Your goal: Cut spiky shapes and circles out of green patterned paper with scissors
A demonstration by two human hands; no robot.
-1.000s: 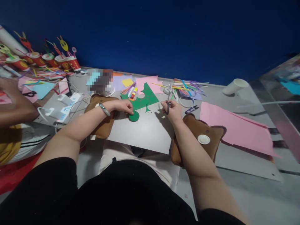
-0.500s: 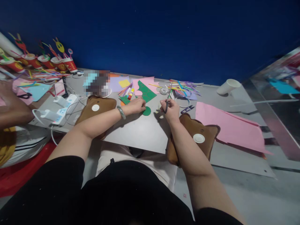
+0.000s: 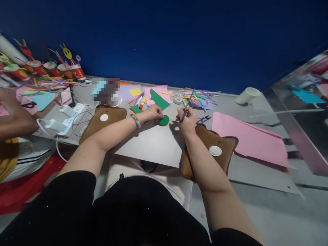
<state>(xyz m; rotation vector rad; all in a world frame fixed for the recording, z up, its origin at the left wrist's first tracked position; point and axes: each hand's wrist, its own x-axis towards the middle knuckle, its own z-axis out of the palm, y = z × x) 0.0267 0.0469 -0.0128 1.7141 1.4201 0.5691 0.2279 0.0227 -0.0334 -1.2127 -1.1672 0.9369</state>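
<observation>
My left hand [image 3: 154,112] pinches the edge of a round green paper disc [image 3: 164,120] just over the table. Facing it, my right hand [image 3: 188,119] is closed around a pair of scissors [image 3: 190,99], whose blades point up and away from me. Pale small scraps [image 3: 176,128] lie between the two hands. Beyond the disc is a larger cut green sheet [image 3: 159,100], resting partly over pink paper [image 3: 164,90]. A glue stick [image 3: 142,103] with a red and yellow body lies behind my left hand.
Brown cushion-like pouches [image 3: 102,123] lie beneath my forearms. Pink sheets [image 3: 251,140] cover the right side. A white cup [image 3: 248,96], tape roll [image 3: 178,99] and colored strips [image 3: 202,95] sit at the back. A power strip [image 3: 73,118] and another person's arm [image 3: 17,116] are at left.
My left hand has moved right, carrying the green disc closer to the scissors. The scissors have tilted further right in my right hand.
</observation>
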